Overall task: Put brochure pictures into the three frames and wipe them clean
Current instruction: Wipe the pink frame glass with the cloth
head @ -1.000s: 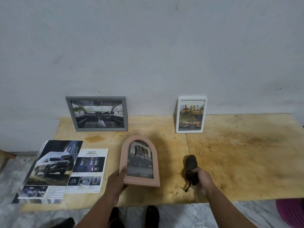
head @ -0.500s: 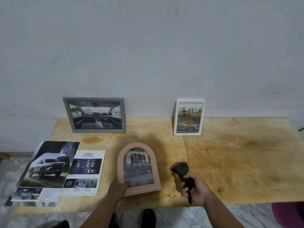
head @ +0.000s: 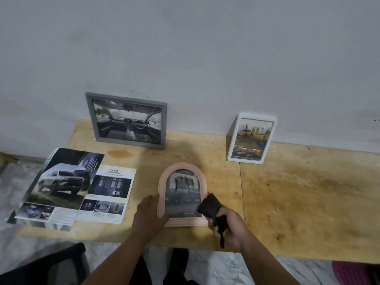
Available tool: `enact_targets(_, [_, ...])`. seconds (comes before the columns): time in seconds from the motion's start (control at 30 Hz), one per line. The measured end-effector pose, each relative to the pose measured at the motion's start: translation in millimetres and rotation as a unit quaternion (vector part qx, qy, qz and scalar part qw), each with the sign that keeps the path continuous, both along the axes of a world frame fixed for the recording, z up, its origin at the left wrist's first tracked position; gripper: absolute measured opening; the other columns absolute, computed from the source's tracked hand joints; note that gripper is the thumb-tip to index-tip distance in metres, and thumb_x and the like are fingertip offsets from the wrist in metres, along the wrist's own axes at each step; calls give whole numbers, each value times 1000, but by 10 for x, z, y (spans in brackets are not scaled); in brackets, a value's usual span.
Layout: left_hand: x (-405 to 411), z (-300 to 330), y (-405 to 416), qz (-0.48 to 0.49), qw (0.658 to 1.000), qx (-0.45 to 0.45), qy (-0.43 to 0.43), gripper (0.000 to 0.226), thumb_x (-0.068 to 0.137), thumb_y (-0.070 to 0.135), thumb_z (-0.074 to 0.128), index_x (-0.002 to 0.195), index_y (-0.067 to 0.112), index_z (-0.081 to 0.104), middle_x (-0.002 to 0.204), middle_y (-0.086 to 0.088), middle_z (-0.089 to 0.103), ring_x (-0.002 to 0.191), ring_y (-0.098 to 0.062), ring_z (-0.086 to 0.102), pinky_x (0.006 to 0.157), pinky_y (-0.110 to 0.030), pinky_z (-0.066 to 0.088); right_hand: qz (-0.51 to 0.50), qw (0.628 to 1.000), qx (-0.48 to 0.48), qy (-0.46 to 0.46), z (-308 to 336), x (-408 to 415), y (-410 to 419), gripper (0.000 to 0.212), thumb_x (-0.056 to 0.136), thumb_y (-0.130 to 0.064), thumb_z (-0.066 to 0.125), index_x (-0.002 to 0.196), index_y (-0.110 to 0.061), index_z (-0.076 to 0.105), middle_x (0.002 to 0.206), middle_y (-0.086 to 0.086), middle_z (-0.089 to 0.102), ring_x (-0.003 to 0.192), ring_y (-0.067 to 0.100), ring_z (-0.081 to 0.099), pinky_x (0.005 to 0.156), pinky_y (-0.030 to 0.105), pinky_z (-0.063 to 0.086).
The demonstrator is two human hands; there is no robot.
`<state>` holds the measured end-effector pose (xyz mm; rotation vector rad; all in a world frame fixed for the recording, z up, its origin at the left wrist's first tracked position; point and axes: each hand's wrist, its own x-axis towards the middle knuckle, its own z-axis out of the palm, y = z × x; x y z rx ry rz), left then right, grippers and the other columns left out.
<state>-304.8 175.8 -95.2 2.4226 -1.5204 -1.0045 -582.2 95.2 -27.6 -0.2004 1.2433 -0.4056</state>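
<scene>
Left hand (head: 151, 212) grips arched pink frame (head: 182, 195); right hand (head: 230, 227) clutches black cloth (head: 209, 206).

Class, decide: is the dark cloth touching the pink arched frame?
Touching. The head view shows the dark cloth overlapping the pink arched frame at its right edge, no gap.

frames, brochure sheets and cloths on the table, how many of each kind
Picture frames: 3 (grey rectangular frame, white rectangular frame, pink arched frame)
Printed brochure sheets: 2 (car brochure, safety leaflet)
Dark wiping cloths: 1 (black cloth)
Total: 6
</scene>
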Motion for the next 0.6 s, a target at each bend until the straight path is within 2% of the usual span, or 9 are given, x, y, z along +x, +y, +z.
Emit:
enact_targets(0.1, [85,-87,6,-90,993,-21,-70,110,75,88,37,164,27,10,172,-1,13,159,-27,12,124,-47,29,-29,997,45,-57,-84,211,-91,61,83,-18,72,141,-10,52,94,19,58,70,22,58,44,26,43])
enact_targets(0.17, [205,-131,-17,-154,983,-16,-96,114,77,92,32,164,27,-4,173,-1,-3,160,-27,-6,129,-47,12,4,1000,26,-16,-86,390,-180,56,86,-33,80,131,-8,58,87,17,60,63,20,56,42,26,41])
enact_targets(0.27, [352,-217,-18,-221,967,-51,-120,112,80,94,26,164,26,-5,173,-6,-6,158,-29,-16,129,-54,3,117,975,-125,143,-137,670,-326,31,98,-33,67,119,-9,68,77,17,62,53,21,52,44,27,39])
enact_targets(0.33, [407,-281,1,-236,960,-84,-121,111,82,95,26,165,24,5,173,-9,2,159,-31,-10,127,-59,10,158,930,-256,211,-201,840,-444,21,100,-26,65,113,-12,75,89,11,73,66,19,66,57,29,53])
enact_targets(0.4, [426,-351,33,-242,958,-105,-115,109,84,92,31,165,21,12,173,-9,6,160,-33,-5,125,-62,15,208,852,-392,279,-274,978,-588,21,100,-26,63,115,-18,75,100,2,75,86,17,71,76,35,59])
enact_targets(0.43, [427,-393,49,-241,956,-124,-116,107,86,89,34,165,20,15,173,-10,8,160,-34,-2,124,-63,17,243,792,-460,320,-324,1034,-666,24,101,-29,62,121,-21,73,102,-1,71,90,17,69,79,36,58])
enact_targets(0.5, [428,-457,54,-233,951,-162,-120,104,87,86,39,163,17,21,172,-12,13,159,-35,5,123,-63,20,325,651,-567,385,-418,1164,-799,35,102,-33,57,136,-26,62,110,-2,59,90,15,60,72,32,54])
enact_targets(0.57, [439,-506,59,-231,948,-179,-126,104,87,86,40,163,16,23,171,-13,16,159,-35,9,123,-62,20,429,523,-593,437,-541,1333,-859,39,102,-35,52,140,-27,58,124,2,53,96,22,59,69,35,55])
enact_targets(0.6, [443,-520,70,-229,948,-182,-126,104,87,86,39,163,16,23,171,-12,16,159,-35,9,123,-62,20,477,476,-588,447,-627,1400,-845,39,102,-34,51,138,-25,60,128,5,52,100,28,59,68,38,55])
